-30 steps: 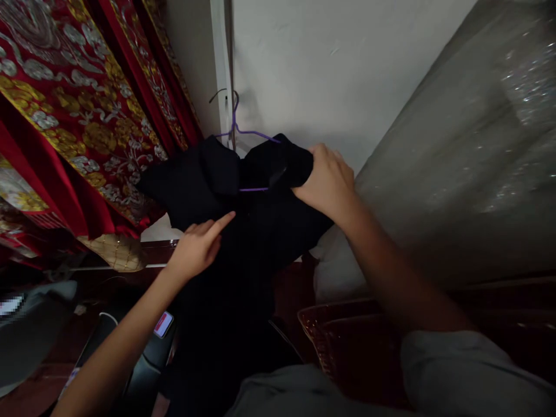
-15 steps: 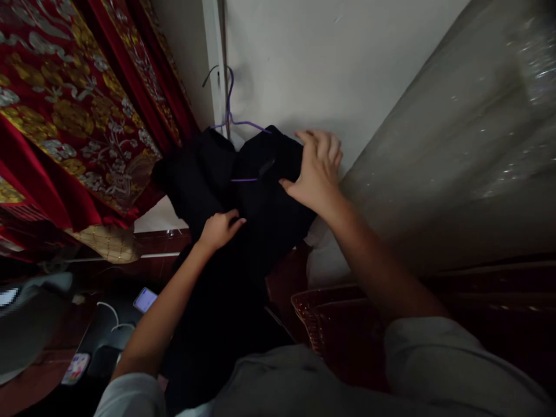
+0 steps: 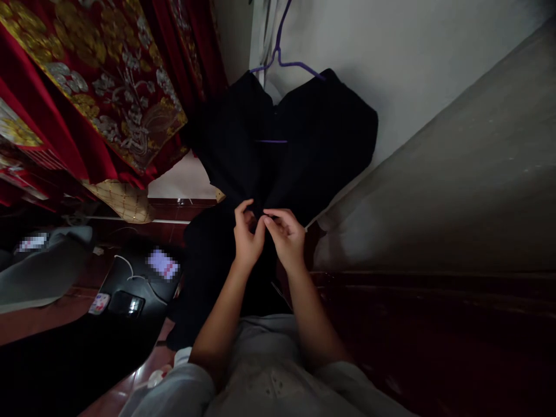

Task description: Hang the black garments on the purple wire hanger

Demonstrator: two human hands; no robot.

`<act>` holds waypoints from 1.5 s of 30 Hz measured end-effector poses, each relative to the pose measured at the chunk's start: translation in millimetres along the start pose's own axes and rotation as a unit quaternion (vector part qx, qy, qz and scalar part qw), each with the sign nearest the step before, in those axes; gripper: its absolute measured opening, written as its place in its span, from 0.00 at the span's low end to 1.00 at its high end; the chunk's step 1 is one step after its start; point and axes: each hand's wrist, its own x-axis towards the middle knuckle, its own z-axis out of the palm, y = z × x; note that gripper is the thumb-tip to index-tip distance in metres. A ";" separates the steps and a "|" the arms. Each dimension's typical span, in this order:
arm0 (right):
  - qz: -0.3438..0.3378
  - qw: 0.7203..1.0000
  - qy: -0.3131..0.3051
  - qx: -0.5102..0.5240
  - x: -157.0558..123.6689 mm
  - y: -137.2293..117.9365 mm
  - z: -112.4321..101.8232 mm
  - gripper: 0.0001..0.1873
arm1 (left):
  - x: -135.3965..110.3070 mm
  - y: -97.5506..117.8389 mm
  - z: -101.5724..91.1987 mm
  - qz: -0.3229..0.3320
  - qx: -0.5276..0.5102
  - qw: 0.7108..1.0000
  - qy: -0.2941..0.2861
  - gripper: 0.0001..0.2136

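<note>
A black garment [image 3: 304,139] hangs on a purple wire hanger [image 3: 284,55] against the white wall. My left hand [image 3: 247,240] and my right hand [image 3: 284,234] meet at the garment's front, just below its open neck. Both hands pinch the dark cloth with fingertips close together. What lies between the fingers is too dark to make out beyond the cloth. The garment's lower part falls down in front of me toward the floor.
Red cloth with gold and silver embroidery [image 3: 87,75] hangs at the left. A grey sparkly fabric [image 3: 456,174] fills the right. On the dark floor at lower left lie a phone [image 3: 163,263], a white cable [image 3: 130,272] and a grey bundle [image 3: 43,272].
My right hand left the garment's right shoulder and came down to the middle front. My left hand moved in beside it. The view shifted closer and the dark red basket is out of sight.
</note>
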 end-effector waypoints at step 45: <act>0.133 0.947 -0.086 0.280 185.1 -122.5 -1.0 0.21 | 160.8 101.1 10.1 0.291 0.077 0.953 -0.022 0.06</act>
